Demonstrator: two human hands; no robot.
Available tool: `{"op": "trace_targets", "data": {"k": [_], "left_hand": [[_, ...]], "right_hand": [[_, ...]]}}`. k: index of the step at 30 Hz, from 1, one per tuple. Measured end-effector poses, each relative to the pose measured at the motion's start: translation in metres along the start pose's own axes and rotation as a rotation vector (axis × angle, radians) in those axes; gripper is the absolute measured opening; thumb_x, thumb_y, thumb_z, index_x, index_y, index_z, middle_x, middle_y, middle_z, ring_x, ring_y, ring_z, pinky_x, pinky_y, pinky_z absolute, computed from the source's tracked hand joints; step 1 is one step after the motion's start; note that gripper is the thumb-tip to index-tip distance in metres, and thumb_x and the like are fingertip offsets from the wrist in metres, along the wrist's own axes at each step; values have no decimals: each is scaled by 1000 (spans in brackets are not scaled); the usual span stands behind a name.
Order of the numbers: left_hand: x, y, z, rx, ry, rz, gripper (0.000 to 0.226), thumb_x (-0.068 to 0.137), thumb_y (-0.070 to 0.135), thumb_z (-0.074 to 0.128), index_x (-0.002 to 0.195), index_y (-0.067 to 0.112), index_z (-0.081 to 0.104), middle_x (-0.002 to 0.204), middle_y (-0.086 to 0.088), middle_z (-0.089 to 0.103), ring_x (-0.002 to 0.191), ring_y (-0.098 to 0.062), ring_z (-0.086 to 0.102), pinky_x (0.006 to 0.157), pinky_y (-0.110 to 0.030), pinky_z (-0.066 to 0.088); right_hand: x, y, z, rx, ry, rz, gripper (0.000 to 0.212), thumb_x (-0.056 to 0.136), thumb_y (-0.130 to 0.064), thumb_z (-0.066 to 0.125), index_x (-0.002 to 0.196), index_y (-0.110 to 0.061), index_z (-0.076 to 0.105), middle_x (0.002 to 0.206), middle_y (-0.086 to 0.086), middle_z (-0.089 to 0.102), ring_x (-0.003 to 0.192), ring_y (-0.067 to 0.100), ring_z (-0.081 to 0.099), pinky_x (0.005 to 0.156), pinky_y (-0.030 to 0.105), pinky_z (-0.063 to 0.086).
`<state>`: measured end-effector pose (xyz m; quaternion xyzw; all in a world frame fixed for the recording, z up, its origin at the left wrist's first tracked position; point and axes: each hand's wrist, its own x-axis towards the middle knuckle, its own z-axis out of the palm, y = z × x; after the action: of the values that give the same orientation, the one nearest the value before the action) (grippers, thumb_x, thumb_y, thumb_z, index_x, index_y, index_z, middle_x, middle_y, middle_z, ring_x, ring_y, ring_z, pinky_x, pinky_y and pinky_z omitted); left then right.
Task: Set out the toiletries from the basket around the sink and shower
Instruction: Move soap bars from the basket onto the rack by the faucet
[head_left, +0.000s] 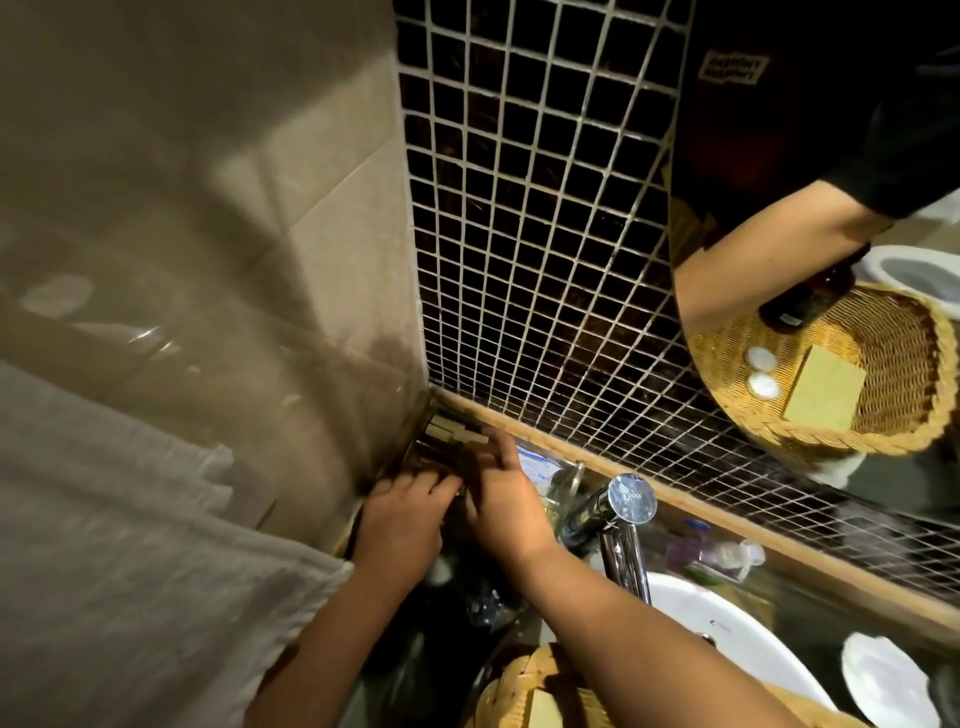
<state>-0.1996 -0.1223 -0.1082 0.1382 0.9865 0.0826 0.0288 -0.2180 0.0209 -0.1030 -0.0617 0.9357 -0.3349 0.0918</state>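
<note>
Your left hand (400, 525) and right hand (501, 499) meet in the dark counter corner; their grips cannot be told. The woven wicker basket (514, 691) below, beside the white sink (727, 623), holds a yellow packet (543, 709): task unfinished.

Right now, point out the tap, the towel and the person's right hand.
tap (631, 501): head view, on the round chrome top.
towel (130, 545): head view, on the broad pale cloth hanging at left.
right hand (506, 506): head view, on the back of the hand.
</note>
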Motion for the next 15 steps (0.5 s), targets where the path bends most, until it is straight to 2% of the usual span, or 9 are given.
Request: {"op": "trace_targets", "data": {"k": [2, 4, 6, 8, 9, 12, 15], "left_hand": [[-1, -1, 2, 7, -9, 8, 69, 33, 18, 90, 99, 27, 72, 84, 2, 68, 71, -25, 65, 59, -34, 50], [-1, -3, 3, 7, -13, 10, 70, 33, 18, 92, 100, 27, 72, 84, 1, 68, 71, -26, 65, 59, -35, 50], [-1, -5, 4, 3, -13, -2, 70, 34, 16, 92, 101, 26, 73, 85, 0, 69, 71, -26, 65, 58, -36, 50], [-1, -6, 4, 8, -17, -14, 71, 35, 16, 91, 103, 26, 73, 86, 0, 69, 72, -26, 65, 58, -37, 50], [-2, -7, 5, 8, -19, -18, 72, 35, 15, 91, 104, 26, 73, 86, 0, 69, 72, -26, 65, 59, -37, 50], [-4, -7, 5, -3, -15, -23, 72, 34, 12, 91, 103, 25, 73, 85, 0, 69, 71, -27, 65, 58, -38, 51], [-6, -7, 3, -8, -16, -26, 71, 37, 10, 91, 104, 26, 73, 87, 0, 70, 72, -26, 65, 59, -40, 52]], "right_hand": [[-3, 2, 1, -61, -47, -54, 68, 85, -17, 63, 150, -12, 41, 167, 2, 1, 132, 26, 52, 103, 35, 48], [-7, 6, 1, -102, -58, -99, 77, 81, -12, 69, 151, -6, 37, 168, 3, -8, 144, 24, 38, 110, 33, 43], [-10, 10, 1, -159, -47, -142, 74, 81, -12, 74, 146, 2, 44, 166, 11, 4, 150, 25, 26, 116, 35, 35], [-11, 12, 2, -235, -57, -173, 76, 81, -12, 76, 145, 8, 42, 162, 21, 19, 149, 33, 23, 118, 42, 30], [-12, 11, 3, -284, -79, -184, 79, 82, -12, 74, 148, 8, 35, 162, 23, 15, 151, 34, 16, 119, 41, 27], [-14, 15, 6, -379, -182, -169, 91, 90, -14, 61, 157, -1, 1, 163, 14, -22, 150, 27, -22, 123, 30, 8], [-17, 14, 5, -440, -204, -137, 87, 92, -7, 57, 155, 4, -4, 160, 19, -29, 143, 29, -33, 117, 27, -8]]}}
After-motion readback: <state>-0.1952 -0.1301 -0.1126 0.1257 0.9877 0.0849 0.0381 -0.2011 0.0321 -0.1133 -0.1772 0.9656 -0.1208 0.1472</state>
